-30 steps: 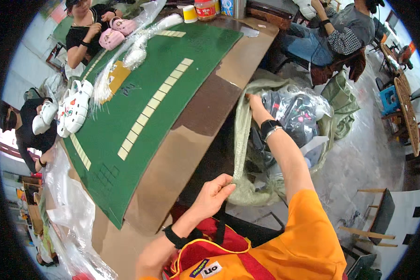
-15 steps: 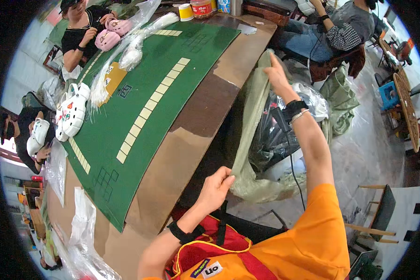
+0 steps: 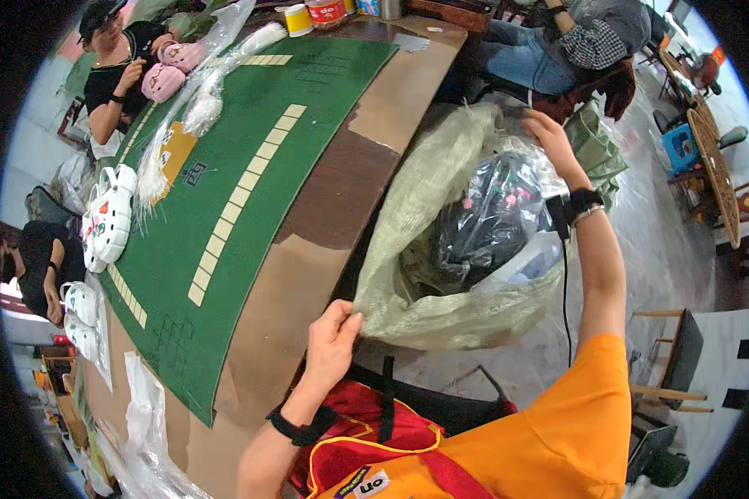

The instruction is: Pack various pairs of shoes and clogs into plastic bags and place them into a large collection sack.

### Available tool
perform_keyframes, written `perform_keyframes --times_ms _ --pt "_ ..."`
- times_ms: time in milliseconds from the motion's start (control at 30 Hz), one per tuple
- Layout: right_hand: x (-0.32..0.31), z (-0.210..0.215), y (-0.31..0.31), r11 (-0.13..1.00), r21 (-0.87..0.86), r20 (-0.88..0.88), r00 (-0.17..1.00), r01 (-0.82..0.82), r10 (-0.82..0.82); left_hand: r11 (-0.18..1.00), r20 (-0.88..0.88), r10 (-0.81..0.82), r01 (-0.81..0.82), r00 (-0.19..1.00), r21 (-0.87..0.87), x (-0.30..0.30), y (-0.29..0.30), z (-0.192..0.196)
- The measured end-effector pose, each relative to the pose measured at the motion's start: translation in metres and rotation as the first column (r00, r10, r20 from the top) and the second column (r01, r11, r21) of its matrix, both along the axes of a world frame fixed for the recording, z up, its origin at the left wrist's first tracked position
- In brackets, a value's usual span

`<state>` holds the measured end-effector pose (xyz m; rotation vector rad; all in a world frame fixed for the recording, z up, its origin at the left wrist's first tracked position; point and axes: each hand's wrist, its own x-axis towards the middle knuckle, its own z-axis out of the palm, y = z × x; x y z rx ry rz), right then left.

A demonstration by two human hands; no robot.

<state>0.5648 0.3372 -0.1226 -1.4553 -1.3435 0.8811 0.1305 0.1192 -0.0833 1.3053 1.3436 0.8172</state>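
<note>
Beside the table is a pale green woven sack (image 3: 424, 179) with its mouth spread wide. My left hand (image 3: 331, 339) is closed on the sack's near left rim, pinching the fabric. Over the far right side of the mouth is my right hand (image 3: 555, 143), its fingers stretched out and slightly blurred, with nothing visible in them. Inside the sack lies a clear plastic bag of dark shoes (image 3: 491, 220) with small pink decorations. More clear and whitish plastic wrapping (image 3: 528, 262) shows around it.
A green mat (image 3: 258, 224) with cream tiles covers much of the table, with white clogs (image 3: 111, 218) and bundled white strands (image 3: 204, 108) on it. A black cable (image 3: 567, 291) hangs by my right forearm. Two people sit across the table; another sits at the upper right.
The sack's mouth has gone from stretched narrow to wide open, exposing the bagged shoes. My left hand moved left with the rim; my right hand released the far rim and shifted right.
</note>
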Motion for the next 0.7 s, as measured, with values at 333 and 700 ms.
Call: perform_keyframes --times_ms 333,700 --pt "0.130 -0.222 -0.120 0.594 -0.257 0.491 0.632 0.763 -0.600 0.996 0.030 0.064 -0.062 0.998 -0.060 -0.013 -0.008 0.007" --pt "0.133 -0.072 -0.127 0.845 -0.221 -0.395 0.748 0.486 -0.533 0.971 -0.232 -0.240 0.233 0.943 -0.055 0.005 0.001 0.022"
